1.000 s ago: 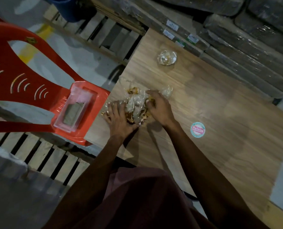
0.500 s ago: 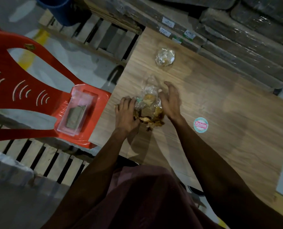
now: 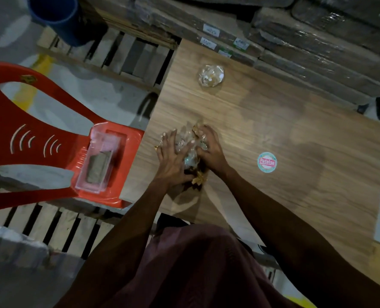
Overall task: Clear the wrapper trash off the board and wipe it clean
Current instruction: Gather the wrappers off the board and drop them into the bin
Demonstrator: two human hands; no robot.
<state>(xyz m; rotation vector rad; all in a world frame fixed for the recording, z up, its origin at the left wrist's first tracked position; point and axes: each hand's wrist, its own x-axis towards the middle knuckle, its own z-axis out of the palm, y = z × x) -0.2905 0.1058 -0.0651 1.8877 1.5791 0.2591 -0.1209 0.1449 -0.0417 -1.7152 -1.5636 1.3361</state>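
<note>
A wood-grain board (image 3: 262,121) lies in front of me. Near its left edge sits a pile of clear plastic wrappers with golden scraps (image 3: 190,147). My left hand (image 3: 173,156) lies over the pile's left side with fingers spread on the plastic. My right hand (image 3: 210,147) curls round the pile's right side and grips it. One golden scrap (image 3: 199,180) pokes out below my hands. A second crumpled clear wrapper ball (image 3: 211,75) lies apart, farther up the board.
A round teal and red sticker (image 3: 266,162) is stuck on the board right of my hands. A red plastic chair (image 3: 51,138) at the left carries a clear tray with a grey block (image 3: 98,167). A blue bucket (image 3: 55,16) and wrapped stacks (image 3: 318,47) stand beyond.
My hands have closed in from both sides, squeezing the loose wrappers into a tighter bundle. The left hand has slid onto the top of the pile.
</note>
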